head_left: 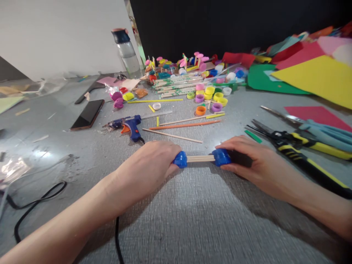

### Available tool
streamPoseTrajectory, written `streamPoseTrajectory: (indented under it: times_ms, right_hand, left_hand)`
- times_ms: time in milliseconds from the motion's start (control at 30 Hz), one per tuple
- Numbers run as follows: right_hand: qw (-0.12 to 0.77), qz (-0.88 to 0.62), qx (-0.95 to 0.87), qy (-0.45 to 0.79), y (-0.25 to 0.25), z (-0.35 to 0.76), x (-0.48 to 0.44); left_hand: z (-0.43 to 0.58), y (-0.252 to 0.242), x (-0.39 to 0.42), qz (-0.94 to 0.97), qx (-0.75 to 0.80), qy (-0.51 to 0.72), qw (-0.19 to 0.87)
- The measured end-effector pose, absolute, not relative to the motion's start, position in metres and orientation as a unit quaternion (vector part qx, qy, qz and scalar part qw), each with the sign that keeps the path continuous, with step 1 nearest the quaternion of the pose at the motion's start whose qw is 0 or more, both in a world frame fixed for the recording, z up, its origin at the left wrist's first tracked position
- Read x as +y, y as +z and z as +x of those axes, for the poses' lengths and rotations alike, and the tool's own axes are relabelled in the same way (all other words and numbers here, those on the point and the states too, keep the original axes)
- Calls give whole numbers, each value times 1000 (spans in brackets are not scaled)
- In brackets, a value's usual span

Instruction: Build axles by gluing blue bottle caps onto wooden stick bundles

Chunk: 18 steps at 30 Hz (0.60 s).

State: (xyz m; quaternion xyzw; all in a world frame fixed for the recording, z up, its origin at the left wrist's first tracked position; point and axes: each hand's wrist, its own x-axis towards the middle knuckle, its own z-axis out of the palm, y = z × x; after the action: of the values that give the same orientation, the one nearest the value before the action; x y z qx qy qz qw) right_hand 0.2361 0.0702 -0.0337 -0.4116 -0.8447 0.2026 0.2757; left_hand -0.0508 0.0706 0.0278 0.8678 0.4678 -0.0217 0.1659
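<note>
Several thin wooden sticks (pixel 200 158) lie side by side and join two blue bottle caps. My left hand (pixel 154 158) has its fingers closed around the left blue cap (pixel 180 160). Between thumb and fingers, my right hand (pixel 253 161) grips the right blue cap (pixel 222 157). The piece is held level, low over the grey table; whether it touches the surface I cannot tell. Just beyond my left hand lies a blue glue gun (pixel 133 126) on its side. Loose wooden sticks (pixel 173 135) and an orange stick (pixel 187 125) lie past the piece.
Pliers (pixel 291 141) and scissors (pixel 316 126) lie at the right. Colourful bottle caps (pixel 210 90) and wrapped sticks (pixel 176 85) are farther back. A phone (pixel 88 114) and a water bottle (pixel 127 55) are at the left. A black cable (pixel 118 238) runs beneath my left arm. Coloured sheets (pixel 316 79) pile up back right.
</note>
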Motion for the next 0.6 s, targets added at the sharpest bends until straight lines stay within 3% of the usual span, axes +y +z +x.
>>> streamPoseTrajectory:
  times_ms: [600]
  right_hand:
    - [274, -402, -853, 188, -35, 237, 71]
  left_hand:
    - [-52, 26, 70, 870, 463, -5, 170]
